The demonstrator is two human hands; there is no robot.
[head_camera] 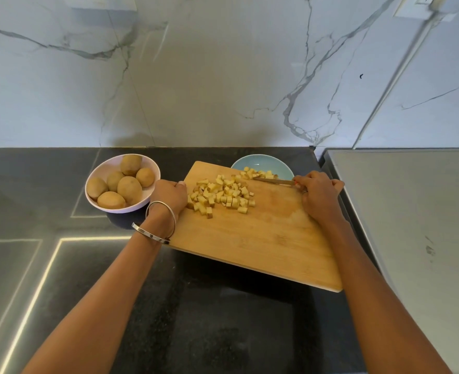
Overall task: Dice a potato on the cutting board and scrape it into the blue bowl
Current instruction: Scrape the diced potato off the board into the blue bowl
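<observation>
Your left hand clamps the left edge of the wooden cutting board, fingers curled over the rim and thumb on top, with the board lifted at that side and tilted toward the blue bowl. Two metal bangles ring the wrist just behind that hold. Your right hand is closed around the handle of a knife, fingers wrapped tight and a ring visible on one of them; the blade runs out to the left of your fist, lying low across the board's far corner.

The diced potato sits in a loose heap between your two hands, nearer the left grip than the right, the closest cubes almost touching your left knuckles. A smaller cluster of cubes lies just beyond the knife blade, at the board's far edge where it overlaps the bowl; whether those pieces rest on the board or already inside the bowl cannot be told. The bowl itself lies past the knife tip, partly hidden under the board's corner, its pale inner wall showing.

Beyond your left hand, just outside the board, a white bowl holds six whole potatoes. Everything stands on a dark stone counter against a veined marble wall. To the outside of your right hand runs a grey metal surface.
</observation>
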